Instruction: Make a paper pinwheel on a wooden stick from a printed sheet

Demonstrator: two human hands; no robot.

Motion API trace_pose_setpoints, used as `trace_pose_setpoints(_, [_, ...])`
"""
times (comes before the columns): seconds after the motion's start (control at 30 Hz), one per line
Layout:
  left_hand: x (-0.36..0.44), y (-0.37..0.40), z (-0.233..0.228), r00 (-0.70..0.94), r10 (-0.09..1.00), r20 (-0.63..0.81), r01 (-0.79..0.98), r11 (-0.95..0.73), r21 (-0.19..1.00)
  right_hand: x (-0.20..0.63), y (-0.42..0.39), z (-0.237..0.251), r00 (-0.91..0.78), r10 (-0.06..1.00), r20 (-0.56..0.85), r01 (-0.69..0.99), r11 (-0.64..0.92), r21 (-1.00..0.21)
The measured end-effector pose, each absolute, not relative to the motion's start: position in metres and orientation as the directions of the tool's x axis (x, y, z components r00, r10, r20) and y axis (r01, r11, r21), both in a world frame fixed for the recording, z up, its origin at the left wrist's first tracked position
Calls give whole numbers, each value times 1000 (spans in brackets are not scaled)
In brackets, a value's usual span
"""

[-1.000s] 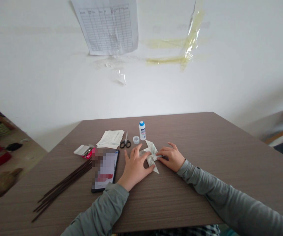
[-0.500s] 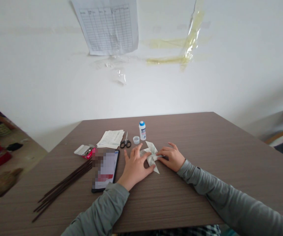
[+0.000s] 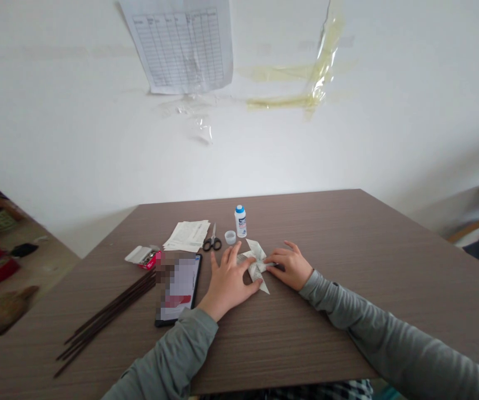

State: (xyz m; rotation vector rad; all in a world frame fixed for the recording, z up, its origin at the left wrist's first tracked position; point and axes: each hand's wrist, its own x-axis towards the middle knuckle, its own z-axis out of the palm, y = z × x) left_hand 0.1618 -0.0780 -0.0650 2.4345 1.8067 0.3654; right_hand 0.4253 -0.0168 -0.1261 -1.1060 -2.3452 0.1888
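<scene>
Left hand [image 3: 228,282] spread flat pinning folded paper pinwheel [image 3: 257,264] on desk [image 3: 348,233]; right hand [image 3: 290,269] fingertips pinch its centre — press w/ even, firm pressure.

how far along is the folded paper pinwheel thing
Done: the folded paper pinwheel already shows pointed blades, and the scissors lie set aside. In hand: the left hand presses it flat on the table while the right hand pinches its right edge. Left, probably: the dark sticks lie untouched, and the glue bottle stands beside its cap.
</scene>
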Motion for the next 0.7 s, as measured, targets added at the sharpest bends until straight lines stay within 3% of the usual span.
trace_pose_setpoints(0.3, [163,-79,-61,256,949,184,911,-301,283,426,-17,-126,-526,734,430,667,670,-327])
trace_pose_setpoints(0.7, [165,-81,-57,271,952,140,919,-299,258,425,-19,-121,-526,745,410,671,660,-338])
